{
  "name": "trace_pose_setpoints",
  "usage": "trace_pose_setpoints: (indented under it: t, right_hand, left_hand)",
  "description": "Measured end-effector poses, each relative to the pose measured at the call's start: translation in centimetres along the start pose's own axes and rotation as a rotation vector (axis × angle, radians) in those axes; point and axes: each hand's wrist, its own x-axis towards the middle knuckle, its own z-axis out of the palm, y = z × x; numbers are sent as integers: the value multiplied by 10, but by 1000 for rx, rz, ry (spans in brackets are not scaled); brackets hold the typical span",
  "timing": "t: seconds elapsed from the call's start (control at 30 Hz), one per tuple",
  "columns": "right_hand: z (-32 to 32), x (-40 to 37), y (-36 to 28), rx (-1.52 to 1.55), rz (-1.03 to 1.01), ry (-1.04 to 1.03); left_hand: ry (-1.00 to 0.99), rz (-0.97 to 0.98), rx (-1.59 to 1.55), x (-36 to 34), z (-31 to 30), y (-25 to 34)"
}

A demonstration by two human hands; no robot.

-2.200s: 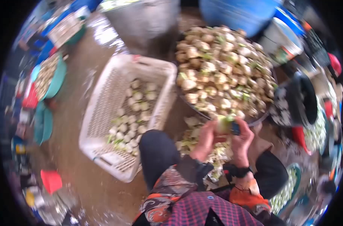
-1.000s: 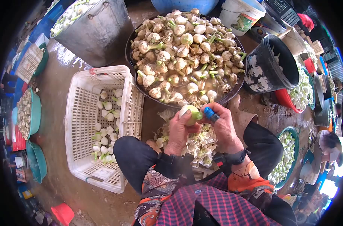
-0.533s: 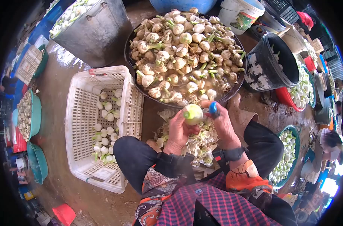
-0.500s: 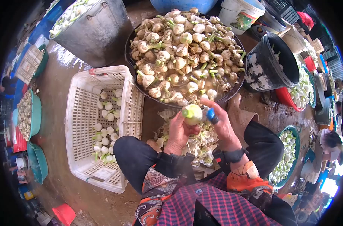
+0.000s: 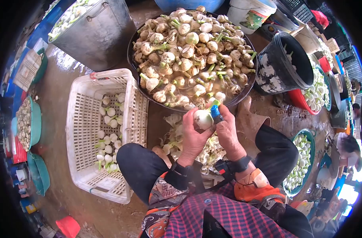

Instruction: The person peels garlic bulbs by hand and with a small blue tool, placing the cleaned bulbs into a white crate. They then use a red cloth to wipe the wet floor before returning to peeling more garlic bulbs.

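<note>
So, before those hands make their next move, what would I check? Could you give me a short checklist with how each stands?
1. Bulb held: ok, in the left hand.
2. Tool in hand: ok, the right hand has it by the bulb's green stem.
3. Tool's edge away from the fingers: cannot tell, the edge is hidden.
4. Crate upright and open: ok, some bulbs lie inside.
5. Floor below the hands free of peelings: not ok, they are heaped there.
</note>
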Motion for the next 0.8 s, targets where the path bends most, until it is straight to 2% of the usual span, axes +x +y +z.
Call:
trace_pose_setpoints:
  t: [0.03,0.1,0.2,0.33,0.4,0.5,0.53,0.6,0.63,0.67,0.7,0.73,0.77,0.8]
  right_hand:
    - [2,1,2,-125,-81,33]
    - [0,3,5,-163,-60,20]
    - [-8,5,8,-231,-54,0]
    - [-15,4,-3,-232,-97,-108]
    - [-16,3,-6,-251,-126,-88]
    - [-18,1,-3,-300,-156,-2]
    - [-18,0,-1,-317,-163,38]
    - [-15,-2,-2,-196,-81,65]
    - [-13,-4,-1,-135,-38,79]
    - [-9,-5,1,216,-31,37]
    - [-9,-5,1,295,7,34]
    - [-8,-4,0,374,45,30]
    - [-9,-3,-1,451,82,24]
    - [-14,0,5,378,46,33]
  left_hand:
    - [20,80,92,1,0,0]
    - [65,238,279,3,-3,2]
    - [13,212,247,4,-9,-1]
    - [-99,-53,-334,4,-7,-6]
    - [-129,-181,-542,5,-12,6]
    - [-164,-252,-592,5,-11,-7]
    - [-212,-368,-791,4,-13,-10]
    - [-304,-603,-1189,5,-20,-5]
    - [-372,-637,-1283,4,-20,-5]
    - [-444,-670,-1376,6,-19,-6]
    - [-519,-702,-1467,9,-19,-5]
    - [-394,-753,-1420,11,-20,-2]
    - [-277,-799,-1206,14,-19,-7]
    - [-163,-834,-992,19,-18,-15]
